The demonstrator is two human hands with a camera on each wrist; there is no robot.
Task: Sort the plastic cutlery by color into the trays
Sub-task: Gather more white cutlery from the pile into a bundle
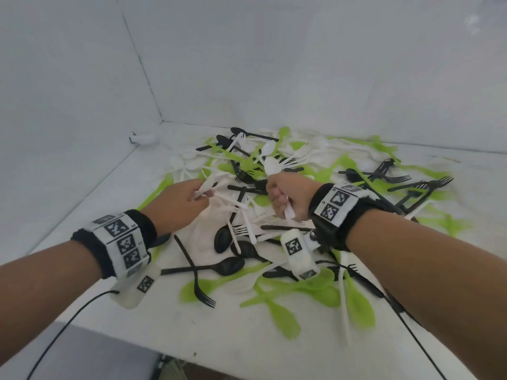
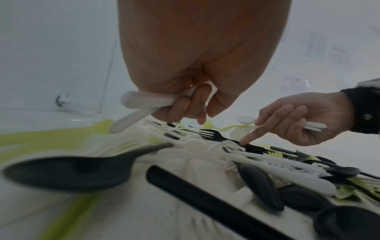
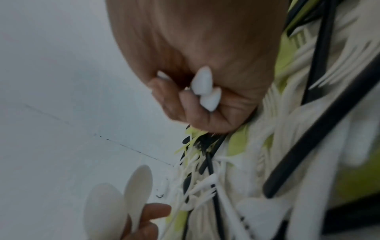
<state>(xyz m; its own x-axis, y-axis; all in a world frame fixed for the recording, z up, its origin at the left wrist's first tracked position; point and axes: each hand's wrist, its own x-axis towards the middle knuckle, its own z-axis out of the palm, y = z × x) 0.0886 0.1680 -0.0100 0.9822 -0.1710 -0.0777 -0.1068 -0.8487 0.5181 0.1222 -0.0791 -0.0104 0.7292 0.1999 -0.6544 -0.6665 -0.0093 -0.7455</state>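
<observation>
White, black and green plastic cutlery [image 1: 274, 215] lies in a tangled pile across the white table [image 1: 233, 338]. Over the pile's middle, my left hand [image 1: 203, 194] grips a few white pieces [image 1: 211, 185]; their handles [image 2: 139, 102] stick out of the fist in the left wrist view. My right hand [image 1: 277, 200] grips white spoons [image 1: 271, 164], bowls pointing up and handle ends [image 3: 203, 84] poking out below. Its index finger [image 2: 246, 139] points down and touches a black fork [image 2: 213, 135] in the pile.
White walls close the table at the back and left, meeting in a corner where a small white object [image 1: 142, 138] lies. The table's front edge [image 1: 164, 349] is near me. A black cable [image 1: 68, 325] trails from my left wrist.
</observation>
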